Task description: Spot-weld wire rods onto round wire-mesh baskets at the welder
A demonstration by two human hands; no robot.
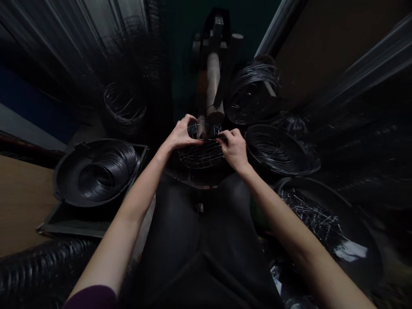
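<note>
A round wire basket (202, 158) sits in front of my knees, under the head of a dark machine (215, 81). My left hand (183, 135) grips the basket's left side, thumb reaching across it and fingers curled at its upper edge. On the right, my right hand (234, 148) is closed in a pinch at the basket's edge, close to the machine's lower tip. Whether a separate small piece of wire is between those fingertips is too dark to make out.
At left, a black basin (69, 189) holds a stack of wire rings (111, 171). Wire coils (267, 148) lie in a basin at right, near a basin of loose metal pieces (312, 214). Wire hoops (125, 107) stand behind on the left, with more bundled wire (254, 86) at right.
</note>
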